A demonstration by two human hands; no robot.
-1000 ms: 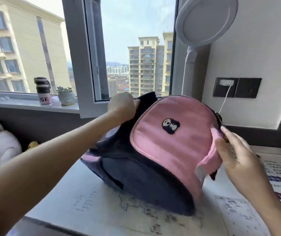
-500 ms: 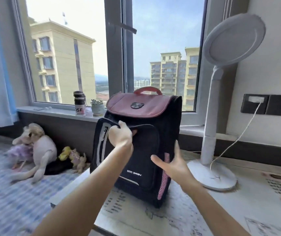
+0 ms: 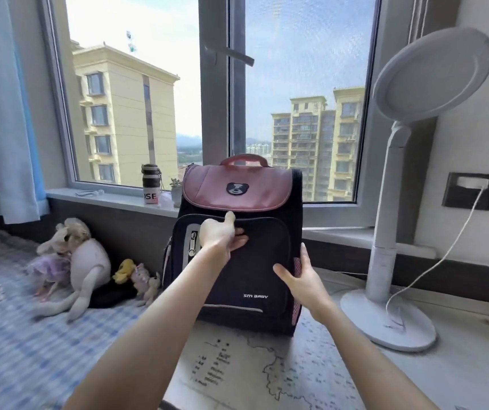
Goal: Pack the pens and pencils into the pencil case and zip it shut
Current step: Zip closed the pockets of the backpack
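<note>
A dark navy backpack (image 3: 255,270) with a pink top flap (image 3: 207,187) and a bear patch stands upright on the desk (image 3: 252,368), in front of the window. My left hand (image 3: 221,235) grips the top edge of its front pocket, thumb pointing up. My right hand (image 3: 302,279) rests flat against the bag's lower right corner, thumb on the front and fingers along the side. No pens, pencils or pencil case are in view.
A white desk lamp (image 3: 385,315) stands right of the bag, its cable (image 3: 444,253) running to a wall socket. A bottle (image 3: 150,184) and a small plant pot (image 3: 176,192) sit on the sill. Soft toys (image 3: 83,261) lie on the checked bed (image 3: 15,350) at left.
The backpack has gone from tilted and held close to standing upright on the desk. My right hand has moved onto its lower right corner, and my left thumb has lifted.
</note>
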